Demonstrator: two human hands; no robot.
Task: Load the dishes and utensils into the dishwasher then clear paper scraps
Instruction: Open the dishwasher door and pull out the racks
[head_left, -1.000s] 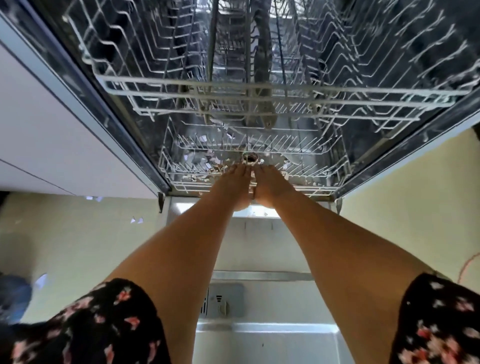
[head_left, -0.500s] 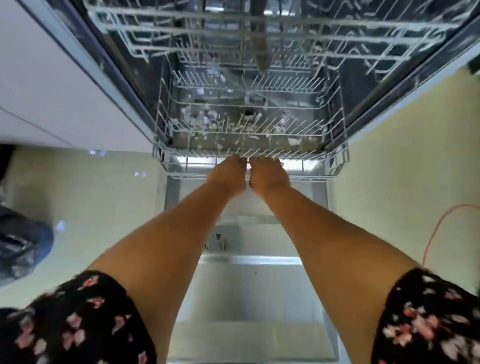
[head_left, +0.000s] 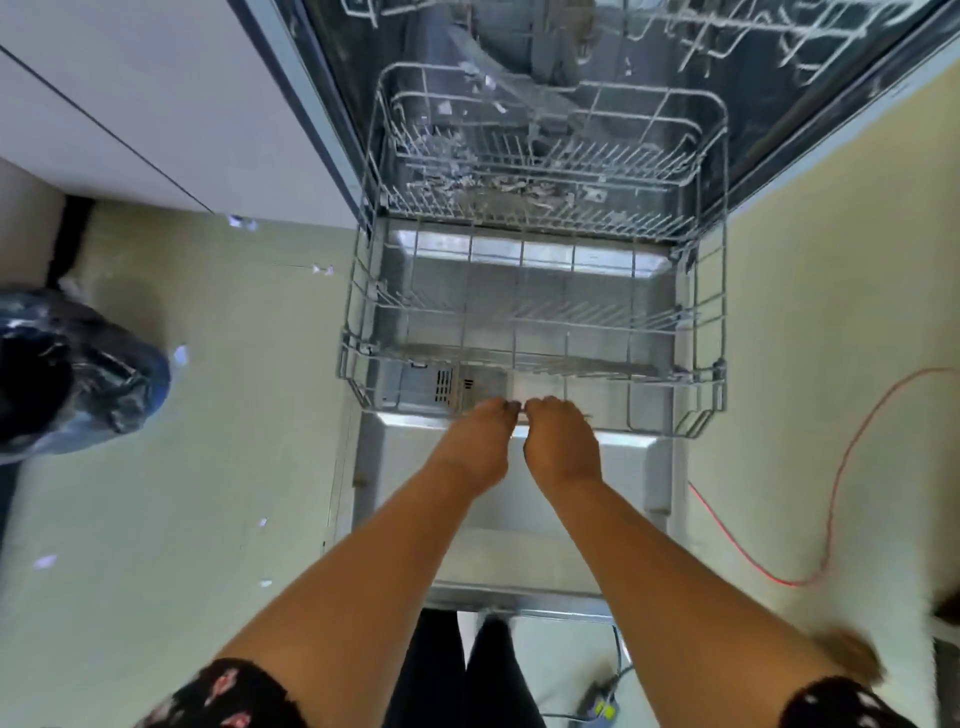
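The dishwasher's lower wire rack (head_left: 701, 332) stands pulled out over the open door (head_left: 395, 467), with no dishes in it. My left hand (head_left: 480, 441) and my right hand (head_left: 561, 441) sit side by side at the middle of the rack's front rim, fingers curled over the wire. Paper scraps (head_left: 498, 184) lie strewn on the tub floor under the rack's back half. More scraps (head_left: 241, 222) dot the floor to the left.
A dark bin bag (head_left: 72, 374) stands on the floor at the left. White cabinet fronts (head_left: 130, 93) flank the dishwasher. A red cable (head_left: 831, 499) loops across the floor on the right. The upper rack (head_left: 727, 31) shows at the top.
Both hands have drawn the lower rack toward me, out of the tub and over the door. The view has tilted down and back.
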